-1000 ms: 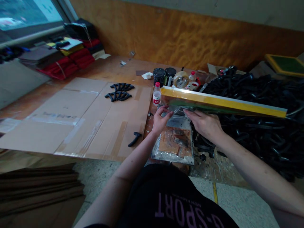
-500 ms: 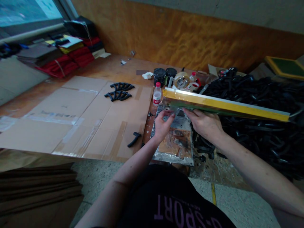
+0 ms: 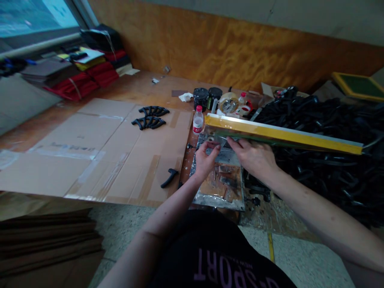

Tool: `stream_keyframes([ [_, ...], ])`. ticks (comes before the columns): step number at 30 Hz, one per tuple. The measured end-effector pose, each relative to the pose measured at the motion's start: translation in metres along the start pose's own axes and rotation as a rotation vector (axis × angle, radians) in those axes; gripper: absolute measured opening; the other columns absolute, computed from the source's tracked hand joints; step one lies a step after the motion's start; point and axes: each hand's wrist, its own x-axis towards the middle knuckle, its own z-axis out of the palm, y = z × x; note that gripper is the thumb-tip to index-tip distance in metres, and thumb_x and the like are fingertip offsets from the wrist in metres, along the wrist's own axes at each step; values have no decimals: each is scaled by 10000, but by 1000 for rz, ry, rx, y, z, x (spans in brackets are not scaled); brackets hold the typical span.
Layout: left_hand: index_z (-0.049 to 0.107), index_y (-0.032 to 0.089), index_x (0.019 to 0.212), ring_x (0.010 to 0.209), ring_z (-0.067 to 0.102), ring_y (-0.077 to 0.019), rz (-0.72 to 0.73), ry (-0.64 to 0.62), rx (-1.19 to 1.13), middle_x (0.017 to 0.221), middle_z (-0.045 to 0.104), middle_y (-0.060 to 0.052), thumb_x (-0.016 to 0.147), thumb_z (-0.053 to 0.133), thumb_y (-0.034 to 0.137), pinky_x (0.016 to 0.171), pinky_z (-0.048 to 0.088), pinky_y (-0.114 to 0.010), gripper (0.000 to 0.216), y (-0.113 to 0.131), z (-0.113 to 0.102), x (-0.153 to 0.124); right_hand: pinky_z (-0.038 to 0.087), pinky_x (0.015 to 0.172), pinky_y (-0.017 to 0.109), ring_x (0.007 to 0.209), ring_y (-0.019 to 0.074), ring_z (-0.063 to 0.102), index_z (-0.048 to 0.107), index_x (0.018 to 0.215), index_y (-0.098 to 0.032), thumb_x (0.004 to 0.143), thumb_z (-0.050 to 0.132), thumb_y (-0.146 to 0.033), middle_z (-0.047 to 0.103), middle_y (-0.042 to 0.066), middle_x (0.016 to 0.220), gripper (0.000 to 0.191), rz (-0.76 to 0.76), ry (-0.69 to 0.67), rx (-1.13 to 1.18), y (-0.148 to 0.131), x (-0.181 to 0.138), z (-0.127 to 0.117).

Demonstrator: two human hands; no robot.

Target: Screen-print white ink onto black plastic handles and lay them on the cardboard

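Note:
Below the left end of a yellow-edged frame (image 3: 282,132), my left hand (image 3: 206,158) is closed, thumb and fingers drawn together. What it pinches, if anything, is too small to make out. My right hand (image 3: 255,154) lies back up close under the frame's lower edge, fingers stretched forward and slightly apart. Its thumb is hidden, and I cannot tell whether the fingertips touch the frame. Beneath both hands is a plastic-covered base board (image 3: 235,196) with brown blocks (image 3: 227,182) on it. A single black handle-shaped part (image 3: 169,178) lies on the cardboard left of my left hand.
Flattened cardboard (image 3: 120,160) covers the left of the table, with two rows of black parts (image 3: 151,117) on it. A red-capped bottle (image 3: 198,121) stands by the frame. Black jars (image 3: 200,98) and a tape roll (image 3: 228,103) sit behind. A large heap of black parts (image 3: 324,180) fills the right.
My right hand has shifted slightly left along the frame's lower edge. My left hand stays nearly in place, and the frame keeps its position apart from a small camera shift.

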Motion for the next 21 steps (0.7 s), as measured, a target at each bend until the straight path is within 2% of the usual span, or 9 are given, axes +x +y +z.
stream_keyframes([
  [5,581,198,699,873,632,-161,-4,12,9,883,691,-34,794,667,297,833,460,-304,163,1,0,0,398,558,323,711,235,640,479,1387,-168,922,313,-137,686,159,961,495,-32,-2,-29,-4,3,-4],
  [12,574,199,688,864,632,-157,-19,16,-15,878,692,-25,792,669,303,838,462,-302,176,-1,0,1,385,549,306,684,212,628,483,1384,-163,898,345,-113,691,158,940,508,-41,-7,-30,-2,2,-8],
  [21,589,201,715,852,622,-153,-27,17,-9,870,684,-20,799,668,323,815,468,-292,168,-6,1,-1,380,535,318,684,230,631,482,1389,-155,904,336,-113,685,169,934,508,-44,-12,-20,-1,2,-8],
])
